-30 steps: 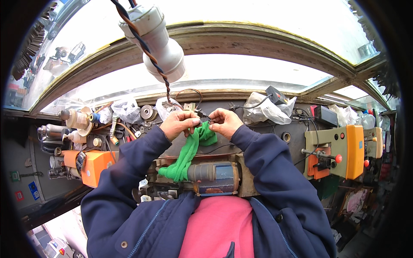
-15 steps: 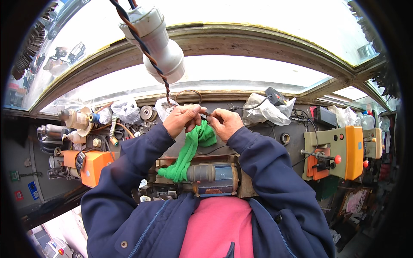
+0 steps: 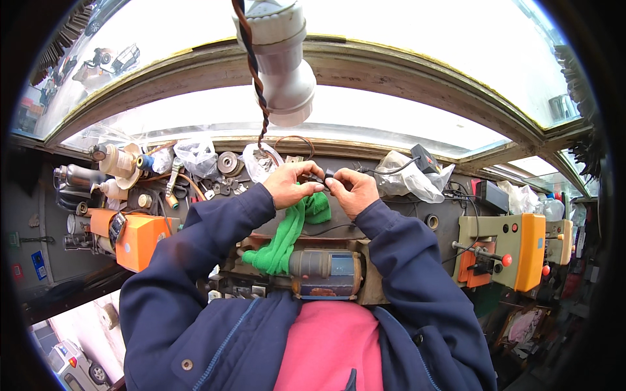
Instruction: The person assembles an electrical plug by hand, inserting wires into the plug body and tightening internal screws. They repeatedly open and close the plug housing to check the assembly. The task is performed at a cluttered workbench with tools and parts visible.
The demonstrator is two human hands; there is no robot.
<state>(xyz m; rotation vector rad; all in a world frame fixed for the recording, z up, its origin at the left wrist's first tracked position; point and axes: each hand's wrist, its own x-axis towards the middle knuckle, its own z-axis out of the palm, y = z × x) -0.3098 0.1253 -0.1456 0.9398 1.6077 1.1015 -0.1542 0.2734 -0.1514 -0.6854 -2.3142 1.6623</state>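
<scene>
My left hand (image 3: 291,186) and my right hand (image 3: 353,190) meet above the middle of the bench, fingertips almost touching. Between them is a small black piece (image 3: 328,175), pinched by the right thumb and fingers. My left thumb and forefinger are pressed together on a small thin thing at its left side, too small to make out. Just below the hands lies a green cloth (image 3: 277,253), draped down over the left end of a grey cylindrical electric motor (image 3: 326,270). The motor sits close in front of my body.
A white lamp holder (image 3: 280,72) hangs on a twisted cord ahead. An orange machine (image 3: 140,240) stands left, a beige-and-orange machine (image 3: 499,247) right. Plastic bags (image 3: 195,156), a metal ring (image 3: 432,221) and a black adapter (image 3: 425,158) lie along the window side.
My view has shifted, moving the lamp holder rightward in the picture. My hands stay together, with the left thumb now straighter and the black piece showing more clearly between the fingertips.
</scene>
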